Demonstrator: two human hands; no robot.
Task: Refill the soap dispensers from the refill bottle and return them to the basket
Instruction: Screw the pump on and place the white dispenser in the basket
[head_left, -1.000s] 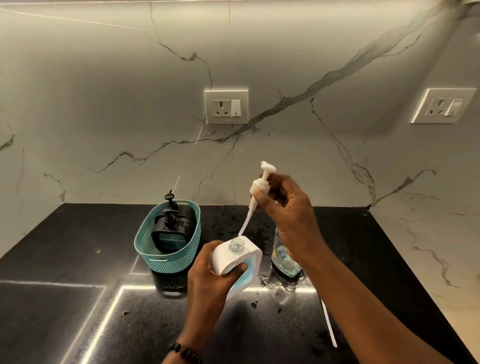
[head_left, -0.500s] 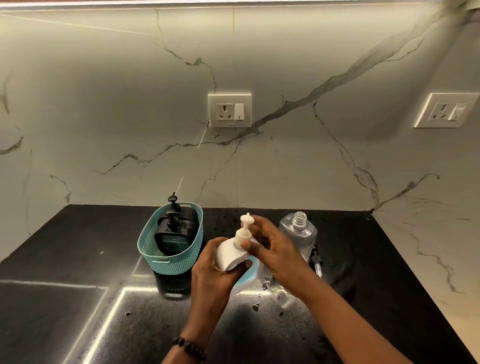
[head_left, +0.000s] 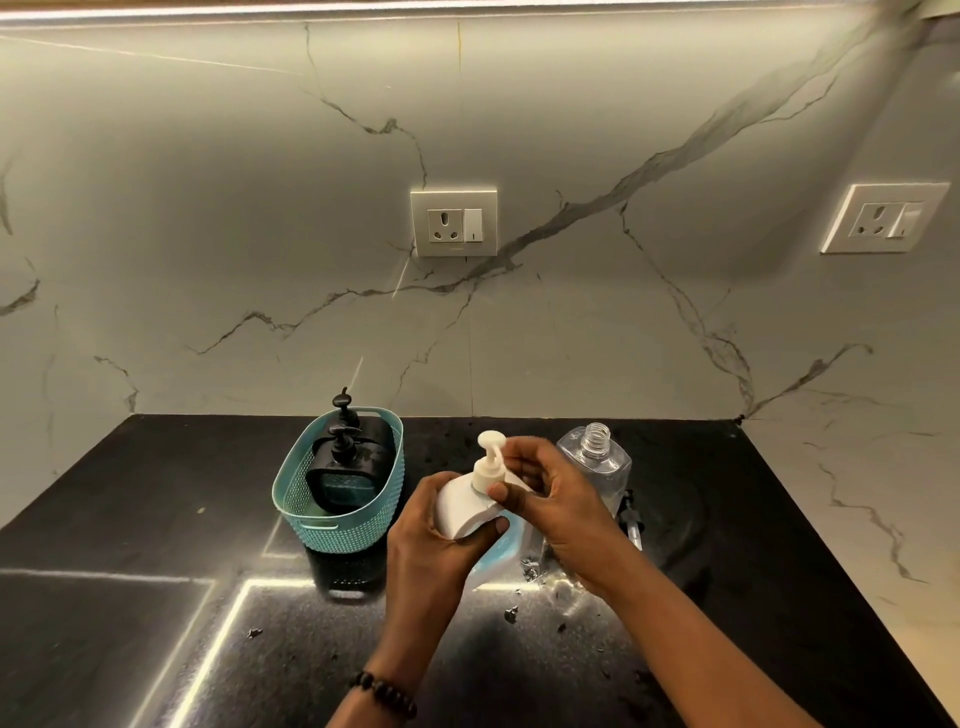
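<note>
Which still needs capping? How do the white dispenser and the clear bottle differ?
The white dispenser is opaque, the clear bottle see-through. The dispenser has its pump on; the bottle's threaded neck is open. The dispenser is gripped by both hands; the bottle stands untouched on the counter.

The worktop (head_left: 156, 519) is seen as glossy black with pale flecks; the wall (head_left: 208, 208) is shown in grey-white marble, crossed by dark veins; the basket (head_left: 337, 530) is teal with a fine perforated pattern; 2 black dispensers (head_left: 348, 467) are seen in it; the held dispenser (head_left: 460, 504) is white with a light-blue panel; its pump (head_left: 490, 462) is cream-white; the refill bottle (head_left: 597, 457) is clear; 2 sockets (head_left: 453, 222) are off-white; a bracelet (head_left: 387, 693) of dark beads is worn.
</note>
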